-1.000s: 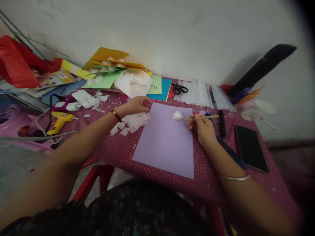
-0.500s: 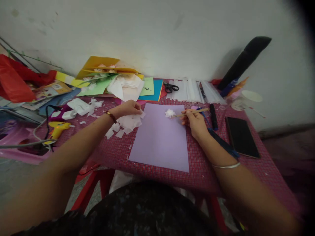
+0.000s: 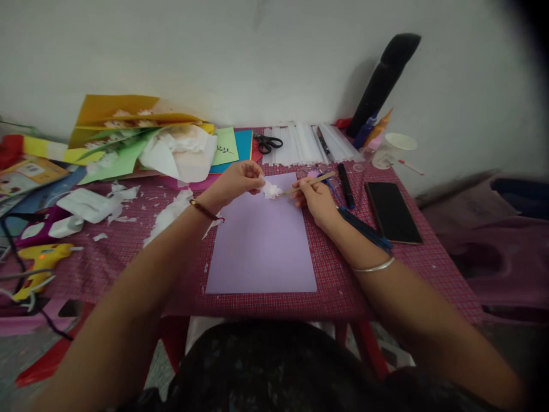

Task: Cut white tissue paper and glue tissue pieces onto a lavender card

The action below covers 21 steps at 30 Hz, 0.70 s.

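Observation:
A purple sheet (image 3: 263, 246) lies on the red checked tablecloth in front of me. Above its top part, my right hand (image 3: 312, 197) pinches a thin wooden stick (image 3: 322, 177) whose left end carries a white ruffled paper flower (image 3: 271, 192). My left hand (image 3: 243, 182) is closed at the fingertips on a small white paper piece (image 3: 265, 184), which meets the flower's left side. More white paper pieces (image 3: 169, 216) lie left of the sheet, partly behind my left wrist.
A yellow glue gun (image 3: 40, 263) with cables lies at the left. Coloured papers (image 3: 124, 154), black scissors (image 3: 269, 143) and clear strips (image 3: 295, 143) line the wall. A black marker (image 3: 345, 184) and dark phone (image 3: 392, 213) lie at the right.
My left hand has moved from beside the loose paper pieces to the flower, bringing a small paper piece against it. The view has shifted, so the table things appear further left.

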{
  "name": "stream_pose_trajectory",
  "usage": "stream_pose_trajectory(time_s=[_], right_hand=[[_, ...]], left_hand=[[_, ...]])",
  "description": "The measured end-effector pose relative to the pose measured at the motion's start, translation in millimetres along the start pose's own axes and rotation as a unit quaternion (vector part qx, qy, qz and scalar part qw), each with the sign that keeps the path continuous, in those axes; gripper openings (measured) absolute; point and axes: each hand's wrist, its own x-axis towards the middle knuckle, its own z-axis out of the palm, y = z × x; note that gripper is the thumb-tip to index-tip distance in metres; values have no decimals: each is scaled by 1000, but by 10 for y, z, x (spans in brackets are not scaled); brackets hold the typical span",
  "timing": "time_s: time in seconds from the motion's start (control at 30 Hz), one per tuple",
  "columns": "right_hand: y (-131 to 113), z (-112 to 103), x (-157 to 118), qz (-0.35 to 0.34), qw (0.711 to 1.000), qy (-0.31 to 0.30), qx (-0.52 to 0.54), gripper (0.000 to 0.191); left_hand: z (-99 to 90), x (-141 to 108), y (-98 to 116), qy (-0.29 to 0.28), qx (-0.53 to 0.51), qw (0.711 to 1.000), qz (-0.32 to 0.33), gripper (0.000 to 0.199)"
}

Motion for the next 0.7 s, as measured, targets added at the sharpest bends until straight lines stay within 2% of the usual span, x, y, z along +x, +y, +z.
stream_pose_trajectory(time_s=[0.13, 0.37, 0.53, 0.7], right_hand=[[-11, 19, 7, -15, 1000, -21, -12, 34], [-25, 64, 41, -11, 998, -48, -46, 27], [-26, 75, 55, -6, 997, -63, -46, 25], [-12, 74, 56, -12, 996, -72, -46, 21]], left_hand=[[50, 86, -216, 0, -74, 997, 5, 11], [-95, 203, -581, 20, -225, 974, 0, 16], [-126, 198, -646, 29, -289, 957, 17, 11], [-72, 174, -647, 39, -274, 960, 37, 11]])
